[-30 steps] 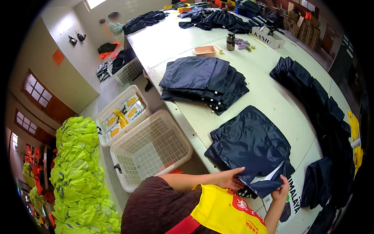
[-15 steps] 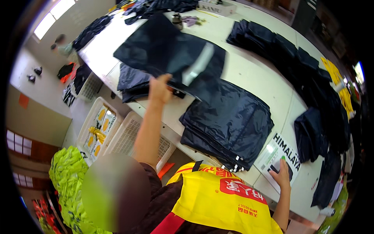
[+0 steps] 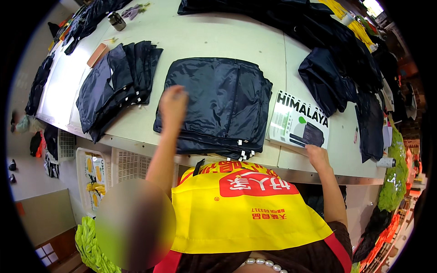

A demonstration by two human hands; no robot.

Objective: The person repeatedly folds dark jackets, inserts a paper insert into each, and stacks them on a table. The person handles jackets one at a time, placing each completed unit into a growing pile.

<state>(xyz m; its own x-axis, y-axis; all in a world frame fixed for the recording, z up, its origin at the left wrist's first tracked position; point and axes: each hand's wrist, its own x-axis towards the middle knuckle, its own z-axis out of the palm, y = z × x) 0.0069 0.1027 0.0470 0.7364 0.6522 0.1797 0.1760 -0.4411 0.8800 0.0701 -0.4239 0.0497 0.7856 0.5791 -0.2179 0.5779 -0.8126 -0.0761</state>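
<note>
A stack of folded dark navy garments (image 3: 207,98) in shiny fabric lies in front of me, small white tags along its near edge. Over its left edge is my left hand (image 3: 174,107), smeared by motion; its fingers cannot be made out clearly, and no garment hangs from it. Left of that stack, a second pile of dark garments (image 3: 119,77) is fanned out, tags also toward me. My right hand (image 3: 317,157) has its fingers closed at the near edge of a white printed card (image 3: 291,119), which lies flat right of the middle stack.
Dark garments (image 3: 325,75) are heaped at the right, with yellow fabric (image 3: 350,20) behind. A dark bottle (image 3: 117,21) and a brownish tray (image 3: 98,55) stand at the far left. White baskets (image 3: 129,164) sit below the table edge (image 3: 136,144). A white spool (image 3: 386,162) lies at the right corner.
My view has turned rightward. The dark garment my left hand held in the air has been let go onto the left pile, and that hand is now over the middle stack. My right hand stays at the card.
</note>
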